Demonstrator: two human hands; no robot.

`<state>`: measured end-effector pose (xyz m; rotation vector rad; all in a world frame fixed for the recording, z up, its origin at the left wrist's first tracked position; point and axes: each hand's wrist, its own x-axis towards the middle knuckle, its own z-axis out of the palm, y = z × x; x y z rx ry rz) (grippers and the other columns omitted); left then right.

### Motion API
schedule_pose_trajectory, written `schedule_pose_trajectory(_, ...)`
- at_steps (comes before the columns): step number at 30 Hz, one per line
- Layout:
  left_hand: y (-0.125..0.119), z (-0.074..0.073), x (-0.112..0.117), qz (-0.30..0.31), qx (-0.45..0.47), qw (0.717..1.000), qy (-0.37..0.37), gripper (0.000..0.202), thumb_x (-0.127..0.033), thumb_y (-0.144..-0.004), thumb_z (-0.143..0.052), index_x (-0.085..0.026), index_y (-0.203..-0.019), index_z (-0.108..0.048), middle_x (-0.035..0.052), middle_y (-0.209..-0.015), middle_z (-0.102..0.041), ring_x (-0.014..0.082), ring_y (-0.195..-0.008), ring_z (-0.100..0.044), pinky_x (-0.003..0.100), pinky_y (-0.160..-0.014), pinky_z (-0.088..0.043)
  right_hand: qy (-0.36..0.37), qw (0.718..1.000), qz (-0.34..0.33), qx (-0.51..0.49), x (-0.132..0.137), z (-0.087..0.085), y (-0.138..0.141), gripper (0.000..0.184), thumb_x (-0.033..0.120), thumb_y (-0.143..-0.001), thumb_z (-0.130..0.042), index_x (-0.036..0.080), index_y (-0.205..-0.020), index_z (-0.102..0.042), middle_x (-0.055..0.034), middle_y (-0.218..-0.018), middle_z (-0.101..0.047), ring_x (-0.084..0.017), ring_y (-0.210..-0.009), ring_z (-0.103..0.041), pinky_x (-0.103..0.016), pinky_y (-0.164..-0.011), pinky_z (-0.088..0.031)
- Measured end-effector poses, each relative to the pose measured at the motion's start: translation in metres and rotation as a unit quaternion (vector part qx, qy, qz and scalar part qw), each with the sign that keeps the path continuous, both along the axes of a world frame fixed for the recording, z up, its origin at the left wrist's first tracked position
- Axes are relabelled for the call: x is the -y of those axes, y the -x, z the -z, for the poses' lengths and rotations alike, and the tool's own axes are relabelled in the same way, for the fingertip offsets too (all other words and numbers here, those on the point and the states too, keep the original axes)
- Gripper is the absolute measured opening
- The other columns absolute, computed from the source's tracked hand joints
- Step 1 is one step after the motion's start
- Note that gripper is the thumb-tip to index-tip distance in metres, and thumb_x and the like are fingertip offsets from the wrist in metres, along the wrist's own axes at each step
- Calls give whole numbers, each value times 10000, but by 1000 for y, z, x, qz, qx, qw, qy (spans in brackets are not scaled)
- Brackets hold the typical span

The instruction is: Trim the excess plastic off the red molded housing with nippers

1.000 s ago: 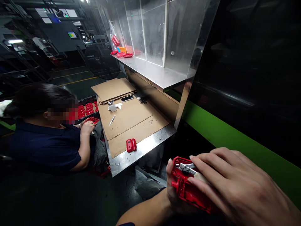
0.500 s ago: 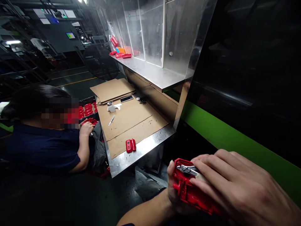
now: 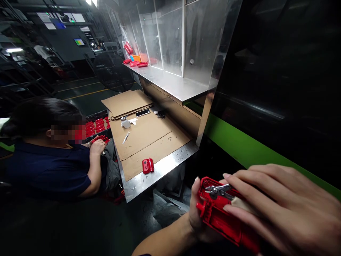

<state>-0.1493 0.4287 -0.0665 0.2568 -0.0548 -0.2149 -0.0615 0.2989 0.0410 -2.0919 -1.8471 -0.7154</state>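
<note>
The left hand (image 3: 196, 211) is cradling a red casing (image 3: 223, 223) at the near right, off the desk (image 3: 157, 180), apparently so that its hollow side is facing up toward the tool. Its thumb is pressing along the casing's left edge, probably steadying it; its other fingers are mostly hiding underneath. The right hand (image 3: 287, 206) is keeping its fingers clamped on the pale handle of small pliers (image 3: 217, 191), whose metal head is lying over the casing's far compartment; whether the tip is touching the wall, I cannot tell.

The casing is looking like glossy moulded plastic, with ribbed walls, rounded corners and a stubby peg sticking out at the left. The pliers' head is shining like polished steel around a round pivot. On the desk, matt brown cardboard (image 3: 145, 142) is covering most of the smooth metal, perhaps protecting it, while a red two-lobed part (image 3: 148, 166) is sitting near the cardboard's near edge.
</note>
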Motion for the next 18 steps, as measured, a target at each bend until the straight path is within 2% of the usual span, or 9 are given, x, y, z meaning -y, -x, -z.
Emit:
schedule_pose_trajectory(2,0,-1,0,38,-24,999,-8,1028,-893,-691,-508,-93,-1333,-588,219,-1142,-654,448,-1192,-551,627,-1112,-282,15,1000,11,-15,6,-3,-11,387,333,-981,-562,135,-1314,-570,-90,-1171,-616,-238,-1065,-555,-364,-930,-438)
schedule_pose_trajectory(4,0,0,2,90,-45,995,-25,1116,-963,-680,-345,-95,-1338,-589,214,-1091,-658,464,-1215,-527,677,-1131,-167,21,996,12,-90,8,-3,-21,351,294,-978,-539,183,-1311,-557,-58,-1179,-589,-165,-1026,-567,-253,-849,-474)
schedule_pose_trajectory(6,0,2,5,165,-78,982,-53,1244,-1018,-637,-156,-93,-1353,-580,210,-1031,-652,492,-1241,-491,720,-1113,-82,23,981,-31,-192,4,-2,-28,267,177,-940,-522,206,-1202,-571,-37,-1128,-598,-121,-976,-585,-195,-800,-494)
schedule_pose_trajectory(8,0,4,8,214,-100,969,-78,1328,-1021,-610,-30,-59,-1324,-601,225,-984,-641,521,-1240,-470,748,-1084,-66,43,952,-87,-289,-4,0,-29,246,66,-884,-493,218,-1065,-564,-15,-1015,-625,-112,-910,-597,-202,-776,-509)
schedule_pose_trajectory(10,1,4,11,209,-108,968,-82,1314,-997,-638,-7,-35,-1274,-636,238,-978,-636,510,-1187,-503,724,-1094,-85,63,923,-126,-359,-13,2,-28,293,-10,-829,-475,227,-981,-558,10,-909,-633,-109,-839,-596,-212,-738,-507)
schedule_pose_trajectory(12,0,1,12,191,-113,972,-78,1268,-976,-671,-20,-52,-1262,-654,224,-981,-639,441,-1043,-574,691,-1107,-95,74,907,-129,-395,-18,3,-25,330,-45,-807,-468,235,-951,-568,27,-864,-630,-96,-797,-588,-203,-711,-493)
schedule_pose_trajectory(14,-1,-5,11,216,-104,968,-79,1305,-986,-645,19,-67,-1307,-629,204,-932,-642,358,-856,-590,710,-1089,-86,82,912,-110,-387,-17,4,-25,265,16,-853,-524,240,-983,-580,26,-897,-639,-95,-813,-588,-207,-723,-493)
schedule_pose_trajectory(16,-3,-11,9,226,-95,966,-82,1348,-993,-613,64,-75,-1341,-603,185,-898,-637,298,-757,-564,736,-1067,-73,94,939,-66,-324,-11,5,-24,198,156,-903,-582,237,-1084,-577,4,-989,-648,-118,-880,-592,-239,-770,-509)
schedule_pose_trajectory(18,-4,-13,8,196,-88,974,-71,1334,-1005,-610,28,-82,-1327,-615,174,-894,-635,290,-739,-567,749,-1054,-89,100,968,-14,-231,-1,7,-21,300,271,-925,-587,219,-1219,-549,-26,-1105,-636,-148,-971,-584,-277,-832,-515)
